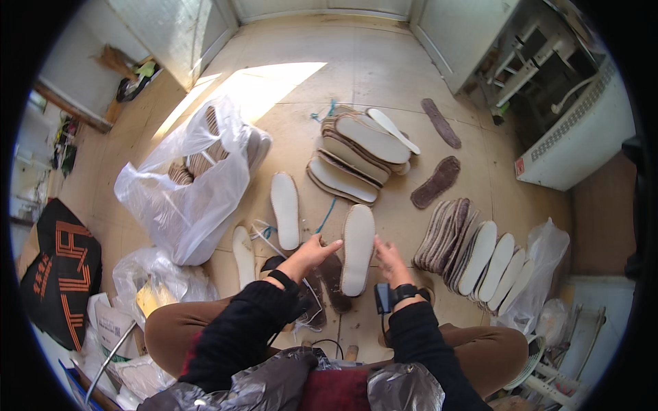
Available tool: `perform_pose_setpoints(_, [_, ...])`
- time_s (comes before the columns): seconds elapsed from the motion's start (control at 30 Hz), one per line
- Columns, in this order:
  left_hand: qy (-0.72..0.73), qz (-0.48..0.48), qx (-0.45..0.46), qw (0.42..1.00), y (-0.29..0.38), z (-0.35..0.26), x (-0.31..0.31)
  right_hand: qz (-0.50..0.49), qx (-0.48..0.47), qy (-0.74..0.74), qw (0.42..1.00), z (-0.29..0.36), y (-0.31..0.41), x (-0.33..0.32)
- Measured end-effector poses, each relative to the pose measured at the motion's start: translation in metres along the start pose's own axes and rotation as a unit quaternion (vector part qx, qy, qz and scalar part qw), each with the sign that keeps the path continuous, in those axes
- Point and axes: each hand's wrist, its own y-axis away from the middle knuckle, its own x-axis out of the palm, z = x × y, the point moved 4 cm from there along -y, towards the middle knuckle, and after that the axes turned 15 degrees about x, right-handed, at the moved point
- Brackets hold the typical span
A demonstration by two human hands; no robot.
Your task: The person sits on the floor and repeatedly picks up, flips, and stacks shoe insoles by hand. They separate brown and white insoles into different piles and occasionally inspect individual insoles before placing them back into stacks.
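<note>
A pale insole with a stitched rim (pixel 358 251) is before me, between my two hands. My left hand (pixel 314 253) is at its left side, thumb pointing at the edge and fingers spread apart. On the other side is my right hand (pixel 390 261), slightly blurred, its fingertips close to the right edge; whether they touch it I cannot tell. Dark brown insoles (pixel 336 287) lie under and beside the pale one, partly hidden by it and my left forearm. Further left, another pale stitched insole (pixel 285 210) is on the floor, near a smaller white insole (pixel 243 257).
Ahead is a heap of tied insoles (pixel 354 154). A row of insoles (pixel 462 251) leans at right, below two loose brown insoles (pixel 436 182). At left stand a translucent plastic bag of insoles (pixel 205 216) and a black bag (pixel 61 277). A white perforated cabinet (pixel 576 128) borders the right.
</note>
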Motion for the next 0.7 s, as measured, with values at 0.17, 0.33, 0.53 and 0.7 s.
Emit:
perform_pose_setpoints(0.17, [0.030, 0.000, -0.067, 0.997, -0.041, 0.058, 0.046, 0.100, -0.032, -0.064, 0.992, -0.043, -0.019, 0.012])
perform_pose_setpoints(0.33, [0.151, 0.008, -0.053, 0.987, -0.053, 0.070, 0.064, 0.111, -0.071, -0.057, 0.990, -0.044, -0.024, 0.011])
perform_pose_setpoints(0.53, [0.199, 0.018, 0.004, 0.980, -0.055, 0.058, 0.077, 0.100, -0.100, -0.008, 0.990, -0.035, -0.021, 0.008])
perform_pose_setpoints(0.7, [0.228, 0.004, 0.002, 0.974, -0.056, 0.060, 0.079, 0.154, -0.095, -0.054, 0.982, -0.033, -0.010, 0.013])
